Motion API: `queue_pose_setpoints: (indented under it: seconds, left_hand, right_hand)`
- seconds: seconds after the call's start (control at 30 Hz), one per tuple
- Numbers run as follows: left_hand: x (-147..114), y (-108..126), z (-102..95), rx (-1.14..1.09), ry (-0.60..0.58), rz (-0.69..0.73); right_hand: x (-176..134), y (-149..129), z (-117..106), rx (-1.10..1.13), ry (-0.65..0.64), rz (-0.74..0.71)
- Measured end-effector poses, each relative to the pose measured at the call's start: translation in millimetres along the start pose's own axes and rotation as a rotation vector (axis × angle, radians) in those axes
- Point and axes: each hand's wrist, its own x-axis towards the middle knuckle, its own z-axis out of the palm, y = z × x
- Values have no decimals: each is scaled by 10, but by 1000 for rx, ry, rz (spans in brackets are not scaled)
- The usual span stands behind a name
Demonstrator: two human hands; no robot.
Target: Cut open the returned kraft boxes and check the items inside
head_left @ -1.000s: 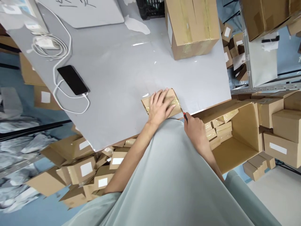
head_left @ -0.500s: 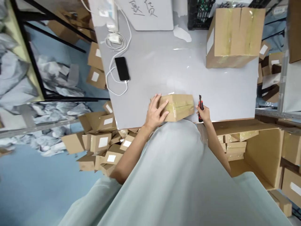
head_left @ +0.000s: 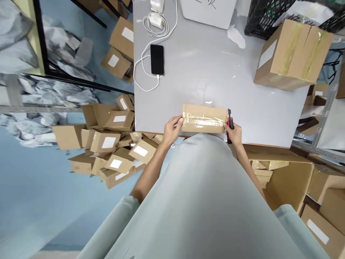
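Note:
A small taped cardboard box lies at the near edge of the grey table. My left hand grips the box's left end. My right hand is closed around a red and black utility knife, its fingers touching the box's right end. My grey shirt fills the bottom of the view.
A large taped carton stands at the table's far right. A black phone with a white cable and charger lies far left. Several small labelled boxes lie piled on the floor left; an open carton sits right.
The box has been turned so it lies square along the table edge. My left hand slid from its top to its left end; my right hand with the knife came against its right end.

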Motion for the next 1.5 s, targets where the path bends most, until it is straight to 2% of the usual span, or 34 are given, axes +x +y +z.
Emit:
queue_pose_setpoints:
  seconds: [0.1, 0.2, 0.27, 0.33, 0.4, 0.47, 0.53, 0.63, 0.73, 0.9, 1.3, 1.5]
  left_hand:
    - [107, -85, 237, -78, -90, -38]
    - [155, -115, 409, -122, -116, -65]
    - [158, -123, 429, -132, -118, -71]
    - [161, -132, 386, -118, -118, -62]
    - [181, -147, 320, -82, -125, -8]
    - [230, -164, 265, -47, -158, 84]
    - [303, -183, 234, -26, -216, 167]
    - [417, -217, 215, -13, -296, 217]
    - [488, -254, 194, -24, -349, 220]
    - [502, -289, 157, -91, -407, 237]
    - [488, -319, 186, -156, -439, 248]
    - [485, -316, 175, -140, -446, 238]
  right_hand:
    - [-31, -6, -160, -105, 79, -8]
    - [-56, -47, -286, -242, 87, -3]
    - [-94, -117, -321, -380, 120, -41]
    - [-163, -230, -310, -527, 185, -124]
    - [-255, -381, -255, -618, 190, -223]
    - [-349, -555, -162, -658, 78, -310]
    - [-421, -737, -41, -722, -96, -393]
    - [-467, -998, 160, -903, -326, -478]
    - [-461, -1225, 343, -1099, -430, -492]
    - [-431, -1479, 517, -1309, -482, -448]
    - [-458, -1742, 664, -1467, -525, -408]
    - [-447, -1900, 896, -1562, -535, -426]
